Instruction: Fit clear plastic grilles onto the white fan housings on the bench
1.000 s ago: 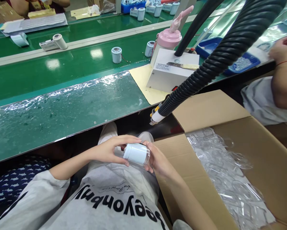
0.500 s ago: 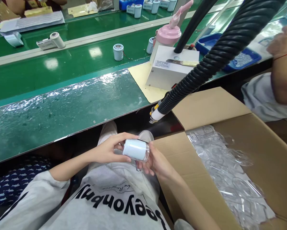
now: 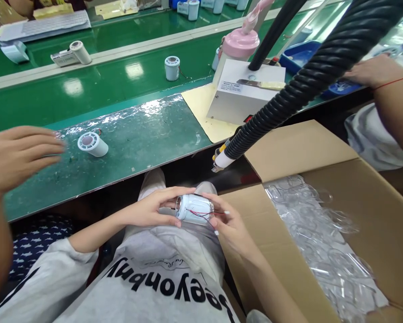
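— What have you got there, and where is it?

— A small white cylinder (image 3: pixel 195 209) with a clear cover around it, over my lap, just below the table (image 3: pixel 127 148) edge. My left hand (image 3: pixel 150 211) is curled around the end nearest it, thumb underneath and fingers (image 3: pixel 174 194) lying along the top. My right hand (image 3: pixel 230 224) cups the other end, fingers partly spread, and seems to pinch the thin red wires (image 3: pixel 204 215) trailing from the body.

— How does it feel to handle?

— Light, I'd judge, since loose fingertips carry it. The shell looks stiff and smooth, so probably a bit slippery. The wires look like the weak part; I would not pull on them.

— Where would you take hold?

— Around the barrel, from opposite sides, well clear of the wires.

— Which way does it point?

— It lies on its side, long axis running from one hand to the other. The open, metal-rimmed end faces my left hand; the covered end faces my right.

— Anything else nearby?

— A cardboard box (image 3: pixel 288 269) of clear plastic pieces just beyond my right hand, and a black hose (image 3: pixel 288 94) hanging above it. Another person's hand (image 3: pixel 16 154) hovers by a similar cylinder (image 3: pixel 93 144) on the table.
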Motion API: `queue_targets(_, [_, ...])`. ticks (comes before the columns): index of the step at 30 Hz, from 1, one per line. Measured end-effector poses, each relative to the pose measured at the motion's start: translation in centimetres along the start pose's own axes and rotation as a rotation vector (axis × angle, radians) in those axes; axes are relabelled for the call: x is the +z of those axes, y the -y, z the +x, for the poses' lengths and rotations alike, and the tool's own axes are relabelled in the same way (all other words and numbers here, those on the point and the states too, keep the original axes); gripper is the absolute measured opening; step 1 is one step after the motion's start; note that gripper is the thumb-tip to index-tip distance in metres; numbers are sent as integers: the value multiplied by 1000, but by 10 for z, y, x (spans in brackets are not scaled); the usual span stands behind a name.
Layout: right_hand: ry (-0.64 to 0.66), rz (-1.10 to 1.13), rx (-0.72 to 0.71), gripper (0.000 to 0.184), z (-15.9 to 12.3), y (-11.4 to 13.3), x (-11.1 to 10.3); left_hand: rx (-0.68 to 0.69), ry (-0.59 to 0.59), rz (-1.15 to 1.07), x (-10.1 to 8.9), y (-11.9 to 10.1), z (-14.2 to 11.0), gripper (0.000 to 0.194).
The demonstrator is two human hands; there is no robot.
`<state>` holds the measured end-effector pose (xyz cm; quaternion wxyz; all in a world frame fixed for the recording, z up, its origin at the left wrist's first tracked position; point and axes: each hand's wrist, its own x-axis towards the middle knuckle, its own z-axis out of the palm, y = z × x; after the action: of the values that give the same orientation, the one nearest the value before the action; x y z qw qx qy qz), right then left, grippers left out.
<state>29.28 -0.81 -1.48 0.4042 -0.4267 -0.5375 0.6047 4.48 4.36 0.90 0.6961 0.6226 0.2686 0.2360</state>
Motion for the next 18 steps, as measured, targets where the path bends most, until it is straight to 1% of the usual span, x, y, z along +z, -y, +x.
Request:
queue_targets(2, [-29,10,97,52,-1,3,2,-27,16,-46,0,2,0,71])
queue_targets(6, [-50,-16,169,48,0,8,5,-59,42,-122,3,11,-1,75])
queue_targets(8, [-46,28,211,51,2,9,6,-88,41,-159,4,18,-1,78])
queue_targets(11, [-6,193,283,60,6,7,9,-181,37,-200,4,25,-2,88])
queue_targets(13, [27,295,338,63,7,4,11,-201,14,-171,3,26,-2,90])
queue_targets(14, [33,321,360,63,7,2,13,-188,-3,-134,4,26,-2,89])
queue_targets(16, [33,335,381,64,7,-1,17,-144,-36,-49,7,25,0,91])
queue_targets(18, [40,305,386,67,7,-3,22,-144,-43,7,10,22,3,90])
